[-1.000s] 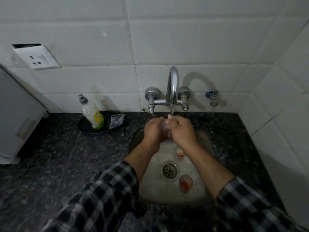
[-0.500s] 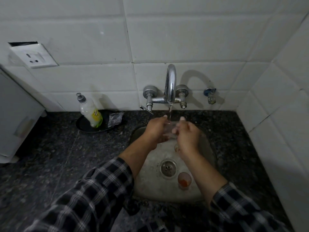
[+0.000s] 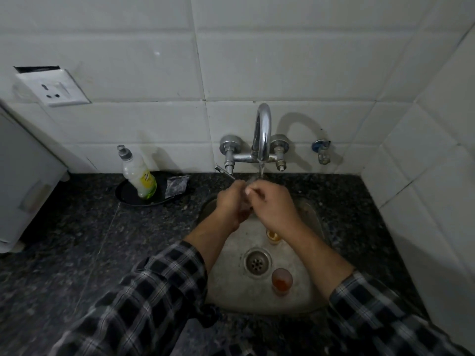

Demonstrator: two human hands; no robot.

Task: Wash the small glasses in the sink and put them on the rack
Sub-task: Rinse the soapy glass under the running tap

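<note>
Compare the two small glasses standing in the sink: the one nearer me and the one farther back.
The nearer glass holds reddish-orange dregs; the farther glass holds paler, yellowish ones. The nearer glass stands in full view, right of the drain and toward the front; the farther glass stands behind the drain, partly hidden by the right forearm. Both are upright on the sink floor, unwashed and unheld.

Dim greyish light; the tap (image 3: 262, 129) throws a soft shadow rightwards on the tiles (image 3: 154, 60); the sink (image 3: 231, 283) looks dull; edges bend.
</note>
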